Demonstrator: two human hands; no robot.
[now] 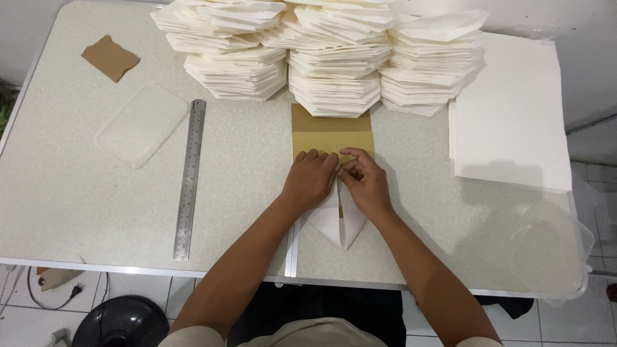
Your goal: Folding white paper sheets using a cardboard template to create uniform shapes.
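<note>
Both hands at frame centre, pressed together on one white sheet (339, 222) that lies over a tan card (331, 132). Left hand (310, 180): fingers curled flat onto the top edge of the sheet, pinning it, no clear pinch visible. Right hand (363, 181): thumb and fingertips closed on a small fold at the top centre, looks like creasing it against the card. Sheet status: lower end already folded to a point aimed at the bottom of the frame, centre seam visible down the middle; top end under the fingers, so can't tell how far that fold has got. My read: this piece is roughly half done, bottom point made, top fold in hand. Across the top of the frame, three tall stacks (321, 54) of finished folded pieces, same white paper, angled corners, so a large batch is already through. Upper right: pile of flat sheets (514, 115), unfolded, touching the right stack, that looks like the remaining feed; depth of pile not readable from here. Left of centre: steel ruler (189, 180) lying lengthwise, untouched, well apart from the hands. Further left a clear plastic lid (141, 125), and a brown card scrap (110, 58) in the upper left corner. Lower right edge of the table (64, 193): a clear plastic tub (553, 250), looks empty.
</note>
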